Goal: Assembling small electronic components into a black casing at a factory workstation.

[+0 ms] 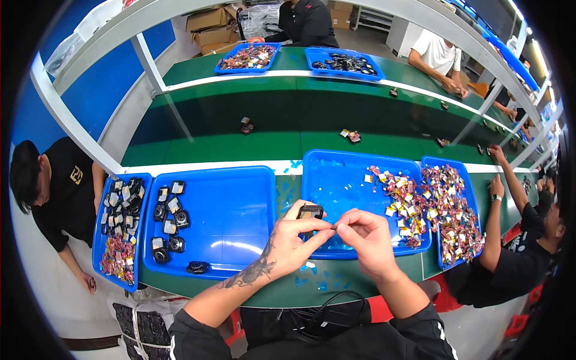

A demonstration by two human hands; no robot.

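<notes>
Green workbench (pixel 288 288), four blue trays (pixel 240 204), scattered small parts (pixel 312 279)

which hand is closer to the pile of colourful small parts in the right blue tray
Right. The right hand sits just left of the pile of colourful small parts; the left hand, holding a small black device, is farther left.

Both forearms were raised from the lower edge. The left hand (pixel 294 237) and right hand (pixel 366 237) were brought together, fingertips pinched and nearly touching.
</notes>
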